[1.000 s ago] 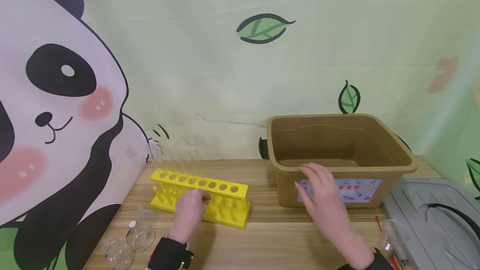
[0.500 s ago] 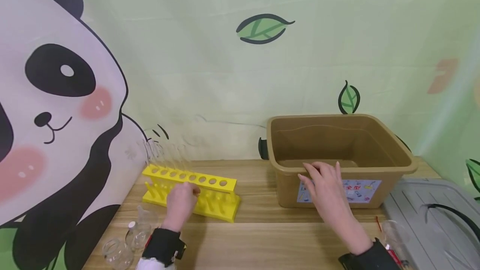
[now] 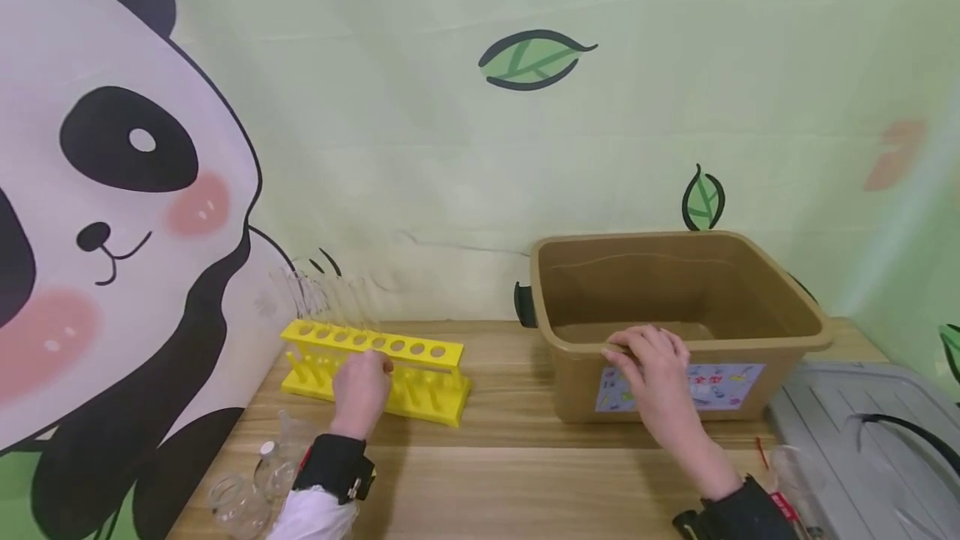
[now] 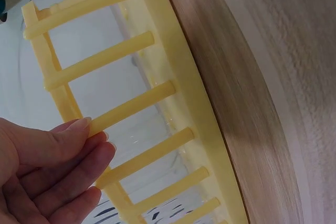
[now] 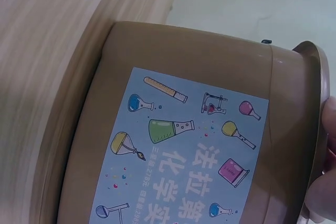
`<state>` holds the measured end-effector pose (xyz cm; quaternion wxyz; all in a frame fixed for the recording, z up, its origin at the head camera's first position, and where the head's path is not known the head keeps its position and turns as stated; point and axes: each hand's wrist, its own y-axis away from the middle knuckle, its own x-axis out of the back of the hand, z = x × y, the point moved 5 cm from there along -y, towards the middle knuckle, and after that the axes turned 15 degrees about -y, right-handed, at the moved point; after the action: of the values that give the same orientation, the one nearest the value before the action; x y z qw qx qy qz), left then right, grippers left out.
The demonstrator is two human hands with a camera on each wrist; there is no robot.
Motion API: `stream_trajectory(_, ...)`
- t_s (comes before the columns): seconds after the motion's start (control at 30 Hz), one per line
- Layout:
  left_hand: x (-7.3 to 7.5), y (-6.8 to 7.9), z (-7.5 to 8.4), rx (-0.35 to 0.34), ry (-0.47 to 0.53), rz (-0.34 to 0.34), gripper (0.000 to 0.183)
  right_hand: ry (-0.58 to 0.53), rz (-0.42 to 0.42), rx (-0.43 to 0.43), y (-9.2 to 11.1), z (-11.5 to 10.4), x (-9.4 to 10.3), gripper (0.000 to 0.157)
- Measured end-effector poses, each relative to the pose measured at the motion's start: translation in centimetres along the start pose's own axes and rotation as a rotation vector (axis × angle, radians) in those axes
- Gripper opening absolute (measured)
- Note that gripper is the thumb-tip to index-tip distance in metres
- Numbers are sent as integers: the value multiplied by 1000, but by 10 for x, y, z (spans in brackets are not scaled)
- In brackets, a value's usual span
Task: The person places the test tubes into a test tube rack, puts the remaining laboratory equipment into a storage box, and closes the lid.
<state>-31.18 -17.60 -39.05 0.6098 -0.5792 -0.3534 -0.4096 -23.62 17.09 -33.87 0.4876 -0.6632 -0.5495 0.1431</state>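
In the head view a yellow test tube rack (image 3: pixel 414 394) stands on the left of the table, clear tubes (image 3: pixel 330 298) rising faintly at its back left. My left hand (image 3: pixel 362 390) is at the rack's front; the left wrist view has the thumb and fingers (image 4: pixel 79 129) pinching the rack by its upper bar, among the pegs. On the right is a tall brown plastic bin (image 3: pixel 577 377) with a printed label. My right hand (image 3: pixel 658 377) grips the bin's front rim; in the right wrist view only parts of the fingers (image 5: pixel 328 192) show at that rim.
At the front left stand a clear glass jar (image 3: pixel 238 507), a small round flask (image 3: pixel 273 473) and a clear funnel-like piece (image 3: pixel 296 432). A grey lid (image 3: pixel 847 423) lies right of the bin, with clear and red items (image 3: pixel 787 507) beside it.
The rack has moved left and back with my left hand on it. My right hand's fingers have closed onto the bin's front rim. The bin has hardly moved.
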Motion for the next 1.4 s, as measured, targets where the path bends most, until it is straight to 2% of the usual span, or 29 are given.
stream_trajectory(0.27, -3, -8, -6, 26, -20, 25, 15, -25, -15, 33, 4, -10, -6, 21)
stream_trajectory(0.53, -6, -16, -11, 48, -16, 4, 14, -55, -25, 74, 9, -28, -15, 22)
stream_trajectory(0.93, -10, -25, -8, 59, -24, 18, 13, -92, -51, 83, 21, -59, -27, 18)
stream_trajectory(1.2, -11, -28, -10, 62, -37, 43, 15, -108, -54, 122, 28, -75, -35, 15)
stream_trajectory(1.4, -15, -35, -13, 77, -15, -8, 13, -116, -65, 114, 32, -83, -37, 19)
